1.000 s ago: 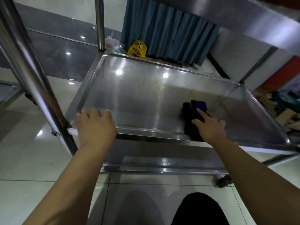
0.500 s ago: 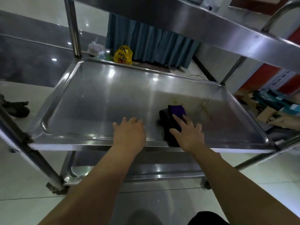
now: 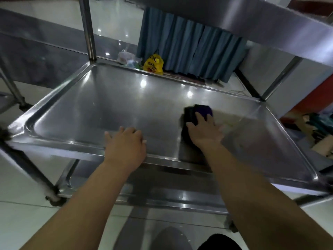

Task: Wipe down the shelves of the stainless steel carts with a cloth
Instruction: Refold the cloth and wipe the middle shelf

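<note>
One dark cloth, soft & light, prob. bunches easily, lies on the shelf right of centre; best pressed flat from above. It's under the right hand, fingers straight; left hand rests flat on front rim, holding nothing.

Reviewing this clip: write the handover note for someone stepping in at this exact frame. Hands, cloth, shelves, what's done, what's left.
Left hand: open, resting on the front rim of the middle shelf.
Right hand: open, pressing the dark cloth flat onto that shelf, right of centre.
Done: cannot tell how much is wiped; a dull smeared patch shows just right of the cloth.
Left: finish this shelf, then probably the lower shelf and top shelf.
</note>
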